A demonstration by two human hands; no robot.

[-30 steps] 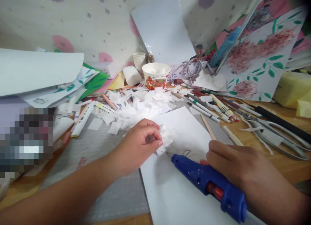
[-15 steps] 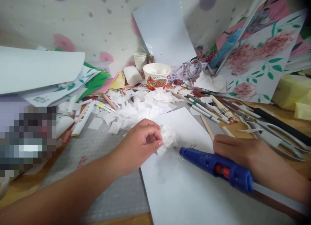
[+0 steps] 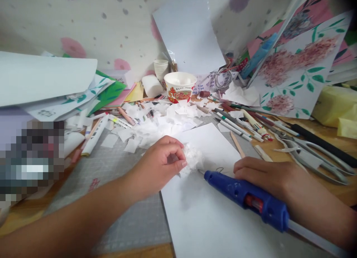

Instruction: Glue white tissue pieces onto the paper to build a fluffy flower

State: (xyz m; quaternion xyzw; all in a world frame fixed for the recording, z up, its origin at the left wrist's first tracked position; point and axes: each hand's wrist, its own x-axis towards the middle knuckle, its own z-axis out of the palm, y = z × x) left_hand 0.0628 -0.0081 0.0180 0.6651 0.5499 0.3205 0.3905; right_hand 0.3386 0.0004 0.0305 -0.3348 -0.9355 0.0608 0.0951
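Observation:
Thumb and fingers of my left hand (image 3: 169,159) are pinched together at the near left edge of a crumpled white paper cluster (image 3: 193,155). The cluster rests on a large white sheet (image 3: 203,217). My right hand (image 3: 267,178) is closed around a blue hot glue gun (image 3: 237,191), its grip and trigger hidden behind the body. A clear glue stick (image 3: 309,237) sticks out of the gun's rear. The metal nozzle points left and sits just beside the lower right of the cluster; whether they touch, I cannot tell.
Many loose white paper squares (image 3: 156,126) lie behind the sheet, on a grey cutting mat (image 3: 122,221). Farther back stands a paper bowl (image 3: 180,90). Pens (image 3: 235,128) and large scissors (image 3: 318,157) lie at right, near a flower picture (image 3: 295,72). Papers (image 3: 47,76) are stacked at left.
My right hand and the glue gun have shifted slightly; the gun's rear has dropped and the nozzle has moved a little left, closer to the cluster. My left hand stays in place.

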